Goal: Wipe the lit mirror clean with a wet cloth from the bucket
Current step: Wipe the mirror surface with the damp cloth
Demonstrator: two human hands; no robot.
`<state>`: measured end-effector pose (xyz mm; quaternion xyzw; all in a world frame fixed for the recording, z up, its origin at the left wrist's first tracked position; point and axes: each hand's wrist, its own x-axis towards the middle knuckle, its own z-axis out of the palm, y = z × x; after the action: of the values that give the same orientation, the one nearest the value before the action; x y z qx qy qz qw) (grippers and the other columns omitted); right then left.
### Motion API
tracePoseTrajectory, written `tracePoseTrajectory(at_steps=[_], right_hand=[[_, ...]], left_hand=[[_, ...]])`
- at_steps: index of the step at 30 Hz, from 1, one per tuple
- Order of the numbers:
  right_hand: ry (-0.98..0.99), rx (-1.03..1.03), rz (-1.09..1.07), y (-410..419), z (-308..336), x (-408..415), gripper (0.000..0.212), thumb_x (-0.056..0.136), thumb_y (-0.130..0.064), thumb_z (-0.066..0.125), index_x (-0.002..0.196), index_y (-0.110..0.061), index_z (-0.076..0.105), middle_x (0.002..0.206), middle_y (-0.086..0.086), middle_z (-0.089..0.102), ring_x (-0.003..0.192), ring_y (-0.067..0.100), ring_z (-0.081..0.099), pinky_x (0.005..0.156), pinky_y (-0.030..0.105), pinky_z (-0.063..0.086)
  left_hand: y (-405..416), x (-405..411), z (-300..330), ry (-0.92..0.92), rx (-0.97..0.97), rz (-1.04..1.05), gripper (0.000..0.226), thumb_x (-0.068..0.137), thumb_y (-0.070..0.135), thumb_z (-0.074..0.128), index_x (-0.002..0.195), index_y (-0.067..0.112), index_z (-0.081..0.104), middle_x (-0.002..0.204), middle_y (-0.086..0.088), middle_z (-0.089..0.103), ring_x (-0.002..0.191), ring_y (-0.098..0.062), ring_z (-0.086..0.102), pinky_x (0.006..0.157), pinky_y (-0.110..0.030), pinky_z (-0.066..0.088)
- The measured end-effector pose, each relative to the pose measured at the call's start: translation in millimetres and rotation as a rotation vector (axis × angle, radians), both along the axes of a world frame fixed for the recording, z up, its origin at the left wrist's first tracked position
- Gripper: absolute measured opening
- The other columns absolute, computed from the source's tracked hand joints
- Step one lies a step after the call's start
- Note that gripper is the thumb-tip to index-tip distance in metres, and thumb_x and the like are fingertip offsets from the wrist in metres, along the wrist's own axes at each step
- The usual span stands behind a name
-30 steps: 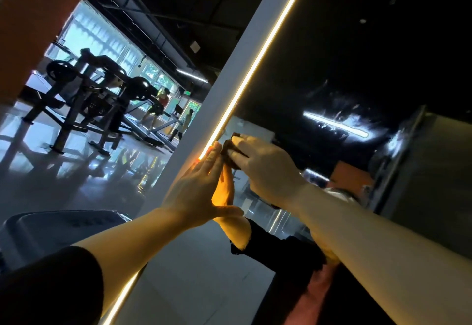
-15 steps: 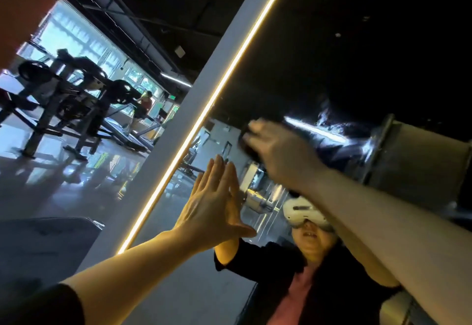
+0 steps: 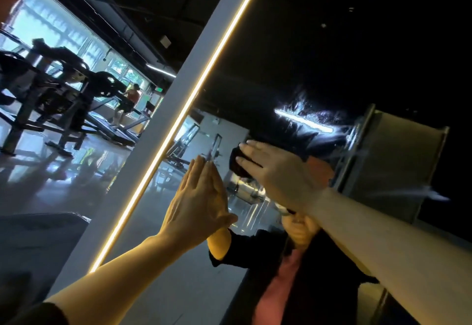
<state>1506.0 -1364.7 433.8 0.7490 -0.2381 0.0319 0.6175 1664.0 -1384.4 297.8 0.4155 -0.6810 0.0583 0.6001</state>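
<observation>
Nearest the camera, two bare forearms reach up toward the glass. The left hand (image 3: pixel 198 197) lies flat against the mirror (image 3: pixel 319 51), fingers straight and close together, thumb spread out to the side, holding nothing. Just beside it, up and to the right, the right hand (image 3: pixel 277 171) presses a dark cloth (image 3: pixel 236 162) onto the glass with extended fingers laid over it; whether the thumb curls under the cloth cannot be told. Above the cloth, wet smears (image 3: pixel 306 118) glint on the mirror. A glowing light strip (image 3: pixel 194 95) runs along the pale frame (image 3: pixel 184 89) at the mirror's left edge. Beyond the frame, gym machines (image 3: pixel 56 89) stand on a glossy floor before bright windows (image 3: pixel 51 23).
</observation>
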Motion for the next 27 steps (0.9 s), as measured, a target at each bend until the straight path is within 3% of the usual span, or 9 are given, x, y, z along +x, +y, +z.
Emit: tracePoseTrajectory(at_steps=[3, 5, 7, 10, 13, 18, 22, 24, 27], right_hand=[[-0.273, -0.225, 0.060, 10, 67, -8, 0.049, 0.077, 0.005, 0.074, 0.125, 0.001, 0.064, 0.134, 0.024, 0.058, 0.125, 0.040, 0.055, 0.104, 0.044, 0.044], [-0.380, -0.288, 0.022, 15, 99, -16, 0.042, 0.093, -0.010, 0.060, 0.134, 0.000, 0.056, 0.143, 0.022, 0.049, 0.135, 0.038, 0.044, 0.112, 0.045, 0.036], [-0.426, -0.258, -0.001, 15, 96, -21, 0.045, 0.097, -0.019, 0.054, 0.138, 0.000, 0.052, 0.146, 0.020, 0.046, 0.136, 0.036, 0.041, 0.113, 0.048, 0.037], [-0.252, -0.117, -0.001, 14, 45, -31, 0.049, 0.091, -0.012, 0.064, 0.137, 0.001, 0.053, 0.145, 0.019, 0.050, 0.135, 0.034, 0.045, 0.115, 0.044, 0.034], [-0.007, -0.012, -0.050, 22, 40, -43, 0.057, 0.083, -0.006, 0.073, 0.137, -0.003, 0.055, 0.144, 0.018, 0.051, 0.134, 0.033, 0.049, 0.112, 0.042, 0.036], [-0.365, -0.159, -0.014, 25, 62, -38, 0.048, 0.091, 0.002, 0.060, 0.138, -0.001, 0.052, 0.145, 0.020, 0.049, 0.137, 0.035, 0.044, 0.111, 0.049, 0.041], [-0.060, 0.014, -0.016, 29, 3, -49, 0.056, 0.077, 0.000, 0.055, 0.133, -0.002, 0.058, 0.141, 0.019, 0.054, 0.131, 0.034, 0.051, 0.109, 0.040, 0.035], [-0.075, -0.008, -0.007, 30, 19, -52, 0.054, 0.078, 0.000, 0.062, 0.132, -0.002, 0.059, 0.139, 0.021, 0.055, 0.128, 0.037, 0.054, 0.106, 0.043, 0.039], [-0.394, -0.191, -0.009, 24, 68, -38, 0.055, 0.084, 0.005, 0.069, 0.136, 0.001, 0.053, 0.143, 0.025, 0.049, 0.131, 0.040, 0.049, 0.101, 0.047, 0.048]], left_hand=[[12, -8, 7, 0.022, -0.030, -0.060, 0.125, 0.066, 0.050, 0.085, 0.155, 0.007, 0.008, 0.151, 0.006, -0.015, 0.146, -0.016, -0.012, 0.123, -0.042, 0.016], [16, -17, 16, 0.014, -0.045, -0.083, 0.122, 0.070, 0.053, 0.081, 0.156, 0.011, 0.005, 0.156, 0.007, -0.016, 0.149, -0.016, -0.013, 0.123, -0.040, 0.016], [17, -28, 25, 0.012, -0.059, -0.094, 0.120, 0.072, 0.058, 0.077, 0.156, 0.014, 0.003, 0.162, 0.004, -0.013, 0.149, -0.015, -0.017, 0.124, -0.038, 0.012], [20, -41, 32, -0.064, -0.066, -0.027, 0.122, 0.076, 0.069, 0.065, 0.154, 0.016, -0.013, 0.156, 0.004, -0.026, 0.140, -0.012, -0.032, 0.120, -0.031, -0.010], [16, -45, 27, -0.096, -0.051, 0.000, 0.126, 0.073, 0.076, 0.061, 0.145, 0.021, -0.027, 0.155, 0.003, -0.032, 0.141, -0.014, -0.034, 0.119, -0.031, -0.015], [8, -46, 20, -0.126, -0.021, 0.024, 0.129, 0.069, 0.084, 0.053, 0.138, 0.022, -0.036, 0.150, 0.004, -0.041, 0.140, -0.014, -0.037, 0.120, -0.035, -0.016], [5, -46, 21, -0.178, -0.016, 0.076, 0.129, 0.066, 0.091, 0.043, 0.143, 0.021, -0.033, 0.151, 0.004, -0.040, 0.140, -0.013, -0.038, 0.120, -0.037, -0.017], [1, -43, 21, -0.218, -0.042, 0.130, 0.129, 0.061, 0.098, 0.027, 0.145, 0.019, -0.030, 0.155, 0.001, -0.034, 0.142, -0.016, -0.034, 0.118, -0.039, -0.018], [-4, -39, 20, -0.295, -0.054, 0.207, 0.126, 0.064, 0.099, 0.020, 0.154, 0.013, 0.001, 0.162, -0.007, 0.007, 0.149, -0.025, 0.002, 0.117, -0.043, 0.004]])
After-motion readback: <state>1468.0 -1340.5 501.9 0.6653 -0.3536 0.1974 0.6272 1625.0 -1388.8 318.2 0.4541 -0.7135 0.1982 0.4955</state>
